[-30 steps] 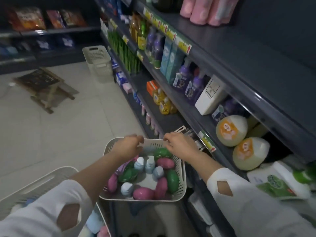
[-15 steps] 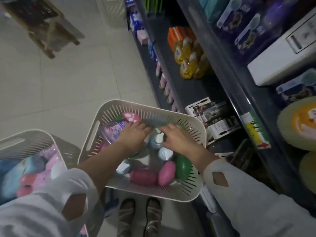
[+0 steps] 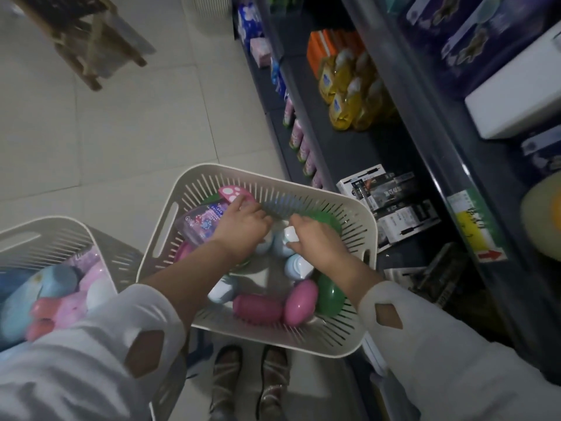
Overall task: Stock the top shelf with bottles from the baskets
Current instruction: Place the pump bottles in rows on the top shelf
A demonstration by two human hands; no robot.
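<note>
Reaching into centre-frame basket (image 3: pixel 343 205), with right hand (image 3: pixel 318 241) curled round a pale blue bottle (image 3: pixel 288 238) and left hand (image 3: pixel 243 229) grip indeterminable; nearly all bottles (image 3: pixel 299 302) remaining to shelve.

Dim indoor view in flat, soft light. The pale floor tiles (image 3: pixel 121 132) beyond and to the left of the left hand (image 3: pixel 243 229) are the brightest area. The shelving (image 3: pixel 394 165) to the right of the right hand (image 3: pixel 318 244) sinks into deep shadow. The white cap of the bottle (image 3: pixel 290 235) pinched by the right hand stands out pale. The 2 sleeves (image 3: pixel 66 375) below the hands look smeared, and the wooden stool (image 3: pixel 91 41) far beyond the left hand is motion-blurred. Wide-angle distortion bends the shelf edges.
</note>
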